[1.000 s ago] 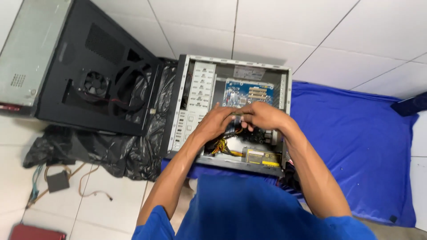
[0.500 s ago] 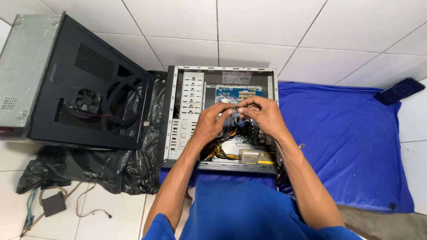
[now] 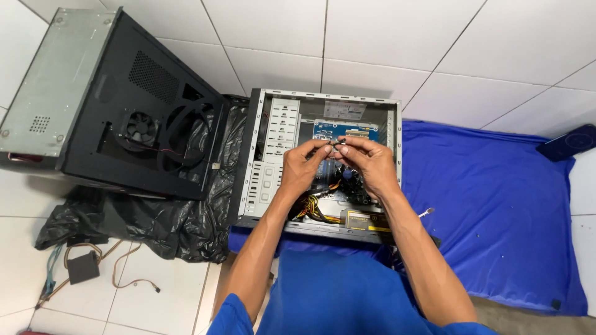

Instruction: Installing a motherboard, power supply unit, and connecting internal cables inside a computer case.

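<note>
Over the open computer case [image 3: 268, 155], both hands [image 3: 338, 162] pinch something indistinct.

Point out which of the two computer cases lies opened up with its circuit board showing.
The grey case on the blue cloth, under both hands: its side is off, baring the blue board. The black case to its left shows only a vented panel with a fan.

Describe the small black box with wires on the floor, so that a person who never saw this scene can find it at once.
Start from the big black computer side panel with a round fan, leaning at the left. Below it lies a crumpled black plastic bag on the white tiles. The small black box sits just past the bag's lower left edge; thin loose wires trail from it, unlike anything near it.
</note>
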